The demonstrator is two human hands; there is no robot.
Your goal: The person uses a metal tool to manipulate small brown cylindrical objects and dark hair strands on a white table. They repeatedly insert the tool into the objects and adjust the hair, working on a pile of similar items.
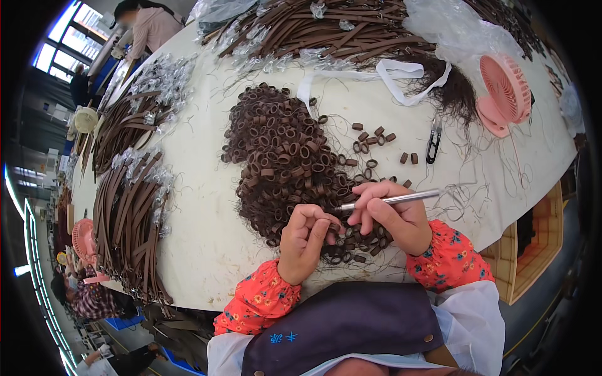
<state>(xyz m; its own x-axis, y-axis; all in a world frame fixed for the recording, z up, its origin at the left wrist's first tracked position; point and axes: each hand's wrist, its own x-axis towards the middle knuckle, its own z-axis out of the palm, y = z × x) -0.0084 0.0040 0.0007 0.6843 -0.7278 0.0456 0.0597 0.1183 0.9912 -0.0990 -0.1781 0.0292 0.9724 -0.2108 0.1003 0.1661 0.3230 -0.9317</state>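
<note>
My right hand (pixel 392 216) is closed around a slim silver pen-shaped tool (pixel 411 197), its narrow tip pointing left toward my other hand. My left hand (pixel 306 241) pinches thumb against fingers; what looks like a small brown strap loop, mostly hidden, sits at the fingertips. Both hands hover over the near end of a big heap of brown strap loops (pixel 282 147), tangled with dark threads. Several separate loops (pixel 374 139) lie just right of the heap.
Black thread snips (pixel 433 141), a pink fan (pixel 503 91) and a white ribbon (pixel 401 94) lie beyond my right hand. Brown straps with clear wrapping (pixel 128 219) are piled left, more straps (pixel 338 31) at the back. Wooden crate (pixel 533 244) at right. Other people are farther off.
</note>
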